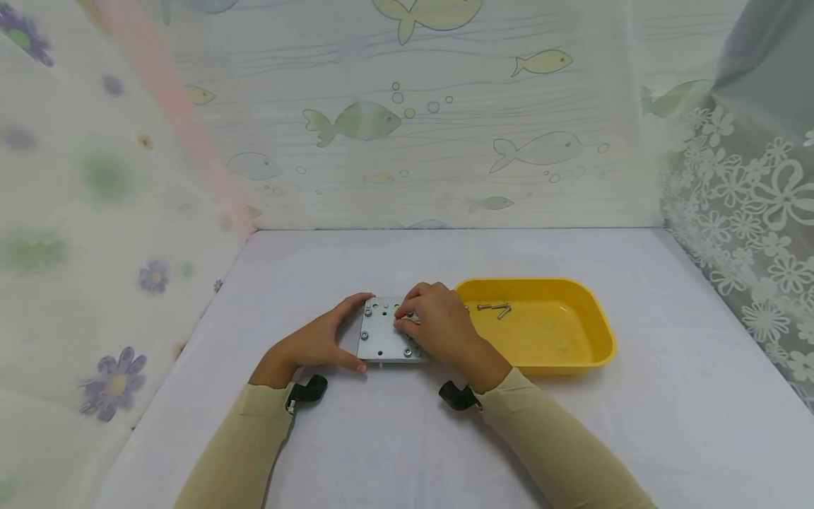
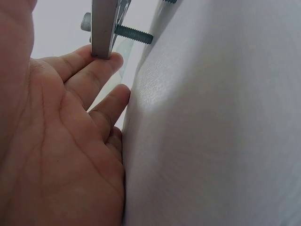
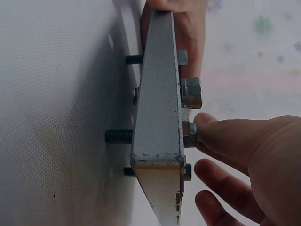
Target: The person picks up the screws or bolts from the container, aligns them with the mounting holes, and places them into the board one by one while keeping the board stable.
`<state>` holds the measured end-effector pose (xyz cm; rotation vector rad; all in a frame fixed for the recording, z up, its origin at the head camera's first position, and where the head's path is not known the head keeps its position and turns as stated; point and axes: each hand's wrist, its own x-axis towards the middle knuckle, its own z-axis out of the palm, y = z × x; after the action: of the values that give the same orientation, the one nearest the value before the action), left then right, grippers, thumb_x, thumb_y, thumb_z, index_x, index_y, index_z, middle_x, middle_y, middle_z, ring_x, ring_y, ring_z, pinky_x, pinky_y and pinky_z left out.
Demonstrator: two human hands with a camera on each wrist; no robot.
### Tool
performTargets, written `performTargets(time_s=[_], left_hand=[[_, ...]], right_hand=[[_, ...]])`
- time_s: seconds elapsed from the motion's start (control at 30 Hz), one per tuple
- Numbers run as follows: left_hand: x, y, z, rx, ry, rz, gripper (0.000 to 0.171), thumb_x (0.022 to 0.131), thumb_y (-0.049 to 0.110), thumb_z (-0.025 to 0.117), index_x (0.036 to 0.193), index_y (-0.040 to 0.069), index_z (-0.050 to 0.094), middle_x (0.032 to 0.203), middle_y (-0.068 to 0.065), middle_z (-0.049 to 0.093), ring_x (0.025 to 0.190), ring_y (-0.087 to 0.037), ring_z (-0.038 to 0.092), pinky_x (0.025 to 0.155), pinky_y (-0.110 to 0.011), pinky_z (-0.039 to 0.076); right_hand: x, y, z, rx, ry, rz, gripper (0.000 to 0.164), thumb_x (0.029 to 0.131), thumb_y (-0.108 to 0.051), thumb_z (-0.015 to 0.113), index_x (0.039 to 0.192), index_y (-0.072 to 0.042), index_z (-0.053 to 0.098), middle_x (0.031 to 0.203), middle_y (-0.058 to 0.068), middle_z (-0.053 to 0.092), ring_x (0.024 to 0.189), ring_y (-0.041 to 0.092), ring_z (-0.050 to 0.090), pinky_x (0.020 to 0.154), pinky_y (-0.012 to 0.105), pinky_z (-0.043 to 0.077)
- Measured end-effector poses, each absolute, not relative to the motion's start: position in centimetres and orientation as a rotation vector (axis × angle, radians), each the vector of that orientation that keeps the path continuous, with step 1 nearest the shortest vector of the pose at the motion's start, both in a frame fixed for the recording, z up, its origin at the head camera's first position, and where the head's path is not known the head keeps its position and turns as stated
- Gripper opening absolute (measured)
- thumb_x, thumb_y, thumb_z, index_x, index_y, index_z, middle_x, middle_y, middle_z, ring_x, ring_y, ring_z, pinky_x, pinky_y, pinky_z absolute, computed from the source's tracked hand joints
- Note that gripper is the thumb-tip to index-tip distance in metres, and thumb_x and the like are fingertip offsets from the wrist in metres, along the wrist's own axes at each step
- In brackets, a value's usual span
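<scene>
Your left hand [image 1: 314, 343] holds the metal plate [image 1: 384, 339] from its left side: the thumb is at the near left corner of this plate, and the index finger reaches to the far left corner. So this hand is clamped on the plate by its edges. Your right hand [image 1: 439, 325] is above the right part of the plate. Its thumb and index finger come together and pinch the head of one bolt [image 3: 190, 137]; how strong is this grip, I cannot tell.

The plate lies in front of you, on the white table [image 1: 375, 438]. In its top face you can see several other bolt heads [image 1: 364, 336], and also some open holes [image 1: 380, 353]. From its underside, threaded ends [image 2: 134, 34] come out toward the table.

To the right of the plate stands the yellow tray [image 1: 553, 332], just beside your right hand. Some loose bolts [image 1: 492, 307] lie in this tray, on the side nearer to the plate. Far behind the plate hangs a curtain [image 1: 356, 180] with fish drawn on it.
</scene>
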<state>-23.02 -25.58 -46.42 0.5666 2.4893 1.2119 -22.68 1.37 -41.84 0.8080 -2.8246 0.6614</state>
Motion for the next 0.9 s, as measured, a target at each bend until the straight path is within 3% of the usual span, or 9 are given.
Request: performTargets(time_s=[0.4, 0.9], left_hand=[[-23.08, -25.53, -46.41, 0.548, 2.489, 1.201, 0.131, 0.058, 0.043, 0.102, 0.163, 0.035, 0.024, 0.167, 0.015, 0.026, 0.159, -0.015, 0.018, 0.128, -0.055, 0.016], [-22.92, -25.46, -46.27, 0.516, 2.5, 1.183, 0.131, 0.056, 0.046, 0.102, 0.161, 0.042, 0.025, 0.168, 0.015, 0.025, 0.159, -0.017, 0.017, 0.128, -0.057, 0.015]], right_hand=[[-22.68, 1.1, -42.0, 0.804, -2.846, 0.591, 0.013, 0.091, -0.037, 0.081, 0.102, -0.03, 0.084, 0.112, -0.007, 0.071, 0.102, 0.018, 0.061, 0.09, 0.039, 0.051], [-22.39, 1.36, -41.05, 0.791, -2.876, 0.665, 0.016, 0.092, -0.035, 0.079, 0.106, -0.027, 0.084, 0.116, -0.005, 0.07, 0.106, 0.018, 0.06, 0.092, 0.035, 0.053]])
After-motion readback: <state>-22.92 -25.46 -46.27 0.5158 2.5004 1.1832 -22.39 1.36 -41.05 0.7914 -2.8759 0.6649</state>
